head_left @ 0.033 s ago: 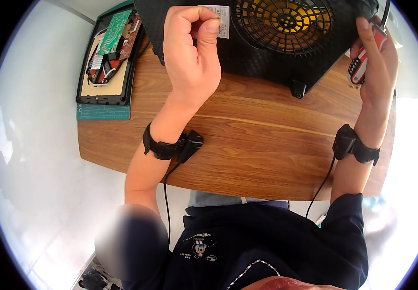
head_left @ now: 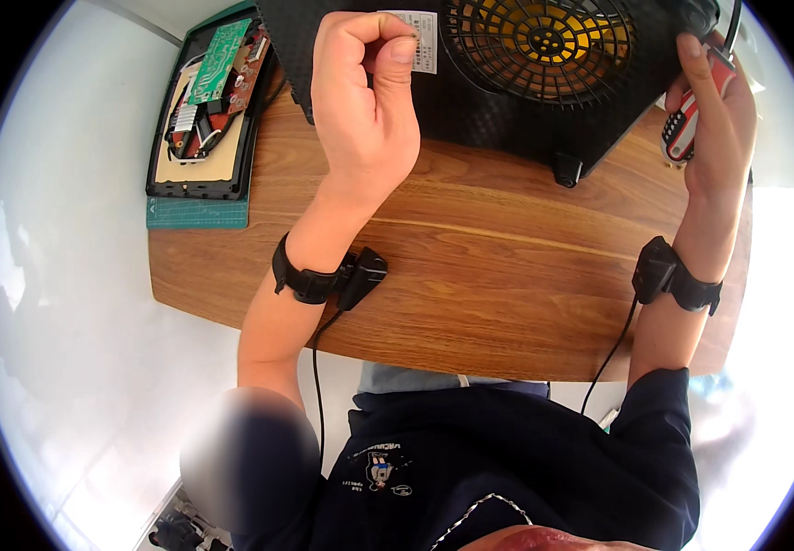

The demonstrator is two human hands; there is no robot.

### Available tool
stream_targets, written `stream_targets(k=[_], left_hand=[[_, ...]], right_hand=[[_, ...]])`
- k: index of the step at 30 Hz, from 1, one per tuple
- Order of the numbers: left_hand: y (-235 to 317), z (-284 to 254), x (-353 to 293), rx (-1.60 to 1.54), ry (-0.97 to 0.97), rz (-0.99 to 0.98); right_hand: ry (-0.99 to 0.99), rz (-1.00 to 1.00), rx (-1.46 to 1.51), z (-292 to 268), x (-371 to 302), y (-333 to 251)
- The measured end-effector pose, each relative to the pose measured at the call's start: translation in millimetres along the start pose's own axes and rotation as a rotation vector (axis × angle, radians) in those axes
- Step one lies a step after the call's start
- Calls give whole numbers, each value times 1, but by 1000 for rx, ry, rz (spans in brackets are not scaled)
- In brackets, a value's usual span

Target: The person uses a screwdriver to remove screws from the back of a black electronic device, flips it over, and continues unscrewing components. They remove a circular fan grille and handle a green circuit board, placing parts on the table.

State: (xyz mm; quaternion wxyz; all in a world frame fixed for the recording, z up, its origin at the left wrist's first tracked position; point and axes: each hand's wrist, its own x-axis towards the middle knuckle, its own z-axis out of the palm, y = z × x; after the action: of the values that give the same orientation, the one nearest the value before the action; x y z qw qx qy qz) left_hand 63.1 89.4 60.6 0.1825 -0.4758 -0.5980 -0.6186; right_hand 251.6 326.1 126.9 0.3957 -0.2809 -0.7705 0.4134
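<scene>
A black box-shaped housing [head_left: 498, 129] stands at the far side of the table, with a round grille [head_left: 544, 41] over yellow and brown parts. My left hand [head_left: 365, 101] is closed in a pinch, thumb against bent forefinger, in front of a white printed label [head_left: 425, 46] on the housing. Whatever lies between those fingertips cannot be made out. At the housing's right edge my right hand [head_left: 726, 124] is wrapped round a red and grey hand tool with a black ribbed part [head_left: 682, 138]; its upper end reaches a black corner foot [head_left: 693, 14].
To the left, an open black shell [head_left: 200, 191] holds a green circuit board [head_left: 220, 64], wires and a beige sheet, on a teal cutting mat [head_left: 197, 214]. Black cables [head_left: 317, 367] hang from both wrist straps. A wooden tabletop [head_left: 489, 248] lies beneath.
</scene>
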Motion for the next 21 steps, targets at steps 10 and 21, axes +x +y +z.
stream_targets(k=[10,21], left_hand=[[1,1,5,95,3,123],[9,5,3,191,-3,99]], right_hand=[[-9,-4,30,1,2,1],[-10,-19,14,0,-1,-1]])
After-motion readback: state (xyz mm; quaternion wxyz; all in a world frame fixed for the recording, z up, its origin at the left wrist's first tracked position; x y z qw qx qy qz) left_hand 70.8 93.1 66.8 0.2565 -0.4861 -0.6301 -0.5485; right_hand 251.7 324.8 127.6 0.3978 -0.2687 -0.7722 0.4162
